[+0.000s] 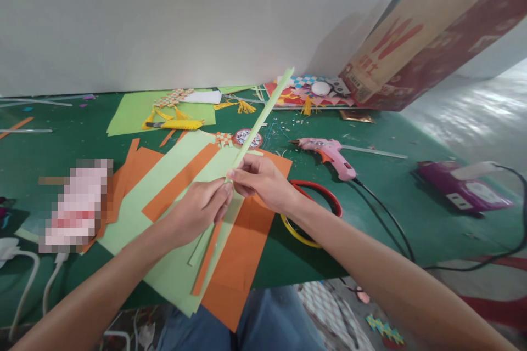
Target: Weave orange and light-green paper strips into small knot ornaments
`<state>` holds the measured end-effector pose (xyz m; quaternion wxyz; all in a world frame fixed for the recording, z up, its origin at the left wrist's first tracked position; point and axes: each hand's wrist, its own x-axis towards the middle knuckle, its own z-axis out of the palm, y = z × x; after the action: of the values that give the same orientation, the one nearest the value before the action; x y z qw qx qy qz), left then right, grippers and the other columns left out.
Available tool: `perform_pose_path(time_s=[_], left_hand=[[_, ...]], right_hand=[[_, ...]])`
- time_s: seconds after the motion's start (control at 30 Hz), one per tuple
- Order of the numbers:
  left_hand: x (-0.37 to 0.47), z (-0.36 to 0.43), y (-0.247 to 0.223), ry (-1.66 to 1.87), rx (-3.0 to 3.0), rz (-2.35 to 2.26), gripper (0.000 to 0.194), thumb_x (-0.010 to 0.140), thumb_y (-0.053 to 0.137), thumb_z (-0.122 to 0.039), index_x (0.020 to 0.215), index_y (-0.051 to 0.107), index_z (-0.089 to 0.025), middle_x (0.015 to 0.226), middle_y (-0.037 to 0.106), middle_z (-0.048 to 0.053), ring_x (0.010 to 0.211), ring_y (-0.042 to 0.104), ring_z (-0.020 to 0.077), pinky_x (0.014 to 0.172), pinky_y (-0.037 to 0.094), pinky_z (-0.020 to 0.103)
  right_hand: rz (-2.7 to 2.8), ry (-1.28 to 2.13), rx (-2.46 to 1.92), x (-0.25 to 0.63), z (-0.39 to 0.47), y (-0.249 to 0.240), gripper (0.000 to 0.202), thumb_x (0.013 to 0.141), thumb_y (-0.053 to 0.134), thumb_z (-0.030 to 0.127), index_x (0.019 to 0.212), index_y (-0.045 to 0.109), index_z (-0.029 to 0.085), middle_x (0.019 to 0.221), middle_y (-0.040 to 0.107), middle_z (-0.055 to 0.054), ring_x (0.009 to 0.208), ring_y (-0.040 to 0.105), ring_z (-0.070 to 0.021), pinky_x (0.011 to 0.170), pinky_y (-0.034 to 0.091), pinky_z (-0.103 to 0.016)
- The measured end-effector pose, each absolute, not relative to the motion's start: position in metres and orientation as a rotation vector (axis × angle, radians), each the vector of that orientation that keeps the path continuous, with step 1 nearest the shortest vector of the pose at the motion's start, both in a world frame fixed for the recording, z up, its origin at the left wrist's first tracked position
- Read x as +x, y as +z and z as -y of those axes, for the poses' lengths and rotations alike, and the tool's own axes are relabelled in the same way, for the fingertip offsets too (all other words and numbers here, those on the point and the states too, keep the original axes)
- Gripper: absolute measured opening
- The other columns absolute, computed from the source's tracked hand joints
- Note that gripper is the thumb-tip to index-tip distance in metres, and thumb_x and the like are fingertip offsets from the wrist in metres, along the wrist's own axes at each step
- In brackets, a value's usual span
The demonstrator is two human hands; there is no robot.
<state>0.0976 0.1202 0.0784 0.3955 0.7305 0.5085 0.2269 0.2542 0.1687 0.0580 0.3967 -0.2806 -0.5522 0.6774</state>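
A narrow light-green paper strip (265, 112) slants up and away from my two hands, which meet near the middle of the view. My left hand (206, 203) pinches its near end. Close beside it, my right hand (263, 178) grips the strip between thumb and fingers. Beneath the hands lie a green paper sheet (164, 279) and an orange paper sheet (234, 263), overlapping at the table's front edge. A wide orange strip (181, 181) and a thin orange strip (206, 260) rest on the green sheet.
A pink glue gun (329, 153) lies to the right, near red and yellow rings (335, 197). Farther right is a purple power strip (473, 189). A yellow cutter (177, 124) lies at the back; a paper bag (411, 49) stands back right. A blurred pink object (78, 208) sits left.
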Motion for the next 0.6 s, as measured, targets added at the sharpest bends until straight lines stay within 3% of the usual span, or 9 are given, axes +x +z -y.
perform_pose_path(time_s=[0.27,0.6], left_hand=[[0.0970,-0.1200,0.0798,0.584,1.821,-1.287,0.035,0.093,0.029,-0.032,0.063,0.041,-0.021,0.048,0.048,-0.005,0.047,0.045,0.0111,0.053,0.038,0.026],[0.0963,-0.1197,0.0777,0.590,1.814,-1.295,0.036,0.094,0.029,-0.032,0.062,0.040,-0.021,0.049,0.048,-0.005,0.048,0.045,0.0116,0.055,0.038,0.026]], right_hand=[[1.438,1.715,-0.726,0.2552,-0.1677,0.0592,0.036,0.066,0.075,0.041,0.062,0.048,0.018,0.045,0.049,0.008,0.040,0.043,-0.0046,0.040,0.028,-0.021],[1.418,1.714,-0.721,0.2555,-0.1695,0.0595,0.035,0.066,0.075,0.040,0.063,0.048,0.018,0.046,0.049,0.008,0.040,0.044,-0.0049,0.038,0.024,-0.020]])
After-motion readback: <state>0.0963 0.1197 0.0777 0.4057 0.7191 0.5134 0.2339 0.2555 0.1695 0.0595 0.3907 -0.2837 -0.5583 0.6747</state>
